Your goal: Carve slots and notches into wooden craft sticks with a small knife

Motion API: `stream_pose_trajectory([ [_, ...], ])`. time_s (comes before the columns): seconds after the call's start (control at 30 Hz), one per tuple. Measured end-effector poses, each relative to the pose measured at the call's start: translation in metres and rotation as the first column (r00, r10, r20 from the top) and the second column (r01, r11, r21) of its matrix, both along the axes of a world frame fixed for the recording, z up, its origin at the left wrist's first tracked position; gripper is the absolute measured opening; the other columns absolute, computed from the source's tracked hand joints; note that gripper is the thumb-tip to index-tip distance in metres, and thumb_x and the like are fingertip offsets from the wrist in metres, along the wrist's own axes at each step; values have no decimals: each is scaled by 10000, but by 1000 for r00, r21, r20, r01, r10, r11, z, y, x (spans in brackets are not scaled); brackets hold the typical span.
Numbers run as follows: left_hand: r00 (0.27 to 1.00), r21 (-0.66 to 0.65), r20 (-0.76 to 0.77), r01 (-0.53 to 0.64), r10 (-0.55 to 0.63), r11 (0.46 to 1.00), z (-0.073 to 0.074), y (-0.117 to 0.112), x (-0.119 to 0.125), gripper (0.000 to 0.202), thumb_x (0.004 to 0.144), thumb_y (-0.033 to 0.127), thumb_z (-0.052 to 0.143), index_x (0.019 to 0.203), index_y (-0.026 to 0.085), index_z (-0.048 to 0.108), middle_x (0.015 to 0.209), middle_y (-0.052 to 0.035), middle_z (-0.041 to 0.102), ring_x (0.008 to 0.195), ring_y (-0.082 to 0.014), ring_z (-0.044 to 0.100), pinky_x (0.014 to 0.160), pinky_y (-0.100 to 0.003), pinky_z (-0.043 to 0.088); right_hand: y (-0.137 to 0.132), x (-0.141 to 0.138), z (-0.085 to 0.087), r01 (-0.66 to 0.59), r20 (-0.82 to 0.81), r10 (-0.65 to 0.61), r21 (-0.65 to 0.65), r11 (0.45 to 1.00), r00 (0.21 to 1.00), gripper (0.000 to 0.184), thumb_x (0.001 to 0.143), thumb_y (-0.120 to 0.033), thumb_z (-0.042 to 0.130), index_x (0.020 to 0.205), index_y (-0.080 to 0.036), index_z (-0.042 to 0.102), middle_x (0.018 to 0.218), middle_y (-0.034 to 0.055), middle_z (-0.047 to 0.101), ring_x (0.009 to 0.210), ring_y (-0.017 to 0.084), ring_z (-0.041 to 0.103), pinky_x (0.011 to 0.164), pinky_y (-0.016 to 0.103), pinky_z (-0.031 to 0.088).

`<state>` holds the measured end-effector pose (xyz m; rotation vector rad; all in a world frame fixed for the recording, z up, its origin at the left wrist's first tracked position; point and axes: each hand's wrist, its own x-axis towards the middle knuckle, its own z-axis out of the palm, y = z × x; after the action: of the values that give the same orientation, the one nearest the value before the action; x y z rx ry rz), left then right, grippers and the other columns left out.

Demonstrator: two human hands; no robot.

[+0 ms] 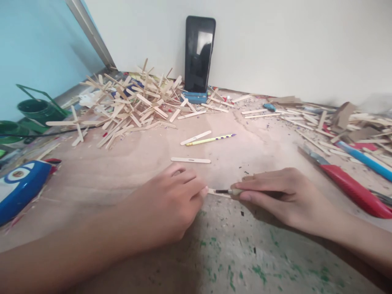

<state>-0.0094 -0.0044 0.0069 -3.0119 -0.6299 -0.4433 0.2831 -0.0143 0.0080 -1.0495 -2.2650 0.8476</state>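
My left hand [167, 204] rests on the wooden board with its fingers curled, pinning the left end of a flat wooden craft stick [219, 193]. My right hand [283, 198] is closed in a pinch round a thin tool with a dark tip [226, 191], whose point touches that stick just right of my left fingertips. Two loose sticks lie beyond my hands, one [190, 160] close by and one [195, 138] farther off beside a yellow pencil [210, 140].
A heap of glued stick crosses [131, 106] fills the back left. A black phone [199, 55] leans on the wall. A red-handled cutter [349, 185] and blue tool [366, 160] lie right, among scraps. Green cups [38, 110] and a blue object [21, 183] sit left.
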Motion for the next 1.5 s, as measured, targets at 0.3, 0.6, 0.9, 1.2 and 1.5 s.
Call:
stream_pose_trajectory([
  [0.3, 1000, -4, -23, -7, 7, 1000, -1, -1, 0, 198, 1020, 79, 589, 967, 147, 767, 916, -40, 723, 873, -229, 629, 903, -411, 447, -1, 1, 1, -3, -2, 3, 40, 999, 1000, 158, 1046, -202, 729, 1078, -147, 873, 1014, 80, 886, 795, 154, 837, 704, 210, 648],
  [0.6, 1000, -7, -16, -7, 7, 1000, -1, -1, -1, 195, 1018, 75, 599, 982, 132, 782, 928, -42, 727, 883, -237, 637, 899, -432, 454, 0, 2, 0, -10, 18, 9, 51, 999, 1000, 178, 1053, -219, 713, 1088, -177, 882, 1018, 87, 885, 791, 174, 839, 701, 235, 666],
  [0.9, 1000, 5, 1, 1, -1, 1000, 0, 0, 1, 227, 1006, 58, 581, 963, 135, 790, 896, -39, 732, 850, -228, 637, 883, -419, 457, 1, 1, 2, -25, 7, 25, 35, 999, 1000, 179, 1053, -193, 711, 1060, -110, 869, 980, 101, 882, 747, 154, 821, 664, 219, 632],
  [1.2, 1000, -1, -3, 1, -1, 1000, -1, -1, -1, 215, 1017, 75, 589, 965, 133, 790, 912, -40, 733, 865, -226, 640, 891, -422, 452, 2, 3, 7, -35, 20, 35, 6, 999, 999, 169, 1045, -203, 713, 1066, -159, 874, 986, 85, 884, 763, 161, 831, 664, 221, 647],
  [1.5, 1000, 14, 29, -7, 7, 1000, -4, 0, 0, 232, 1010, 71, 572, 962, 138, 789, 928, -45, 748, 870, -233, 648, 898, -428, 448, -1, 10, 14, -23, 69, 12, 158, 987, 998, 195, 1061, -190, 674, 1114, -125, 850, 832, 45, 842, 624, 90, 741, 584, 190, 558],
])
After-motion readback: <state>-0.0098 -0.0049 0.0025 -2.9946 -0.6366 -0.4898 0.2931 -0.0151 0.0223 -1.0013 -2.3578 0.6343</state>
